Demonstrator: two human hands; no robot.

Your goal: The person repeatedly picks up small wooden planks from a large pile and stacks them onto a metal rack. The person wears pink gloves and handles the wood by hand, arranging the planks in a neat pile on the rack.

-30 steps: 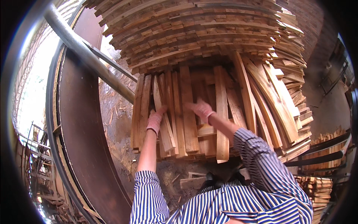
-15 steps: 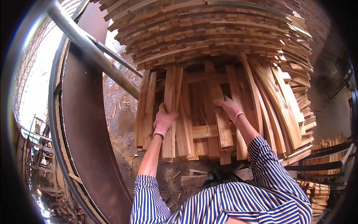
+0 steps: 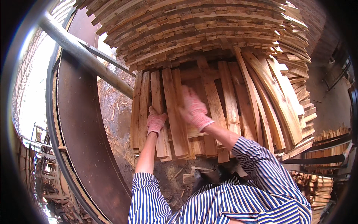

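My left hand, in a pink knit glove, is closed on a narrow wooden board at the left of the top layer. To its right, my right hand, gloved alike and blurred by motion, is over the gap beside another board. Its fingers look stretched out and apart, with nothing held in them. Whether it touches that board's edge I cannot tell. More boards lie lengthwise side by side, among them one with a dark upper end and a lighter one. Crosswise boards show beneath them.
A tall stack of boards rises at the far side, with tilted boards on the right. A metal pipe slants in from the upper left beside a curved brown panel. Wood scraps lie on the floor near my feet.
My right hand has left the dark-ended board and moved left. My left hand has shifted slightly left onto another board. The boards between them now lie more spread apart.
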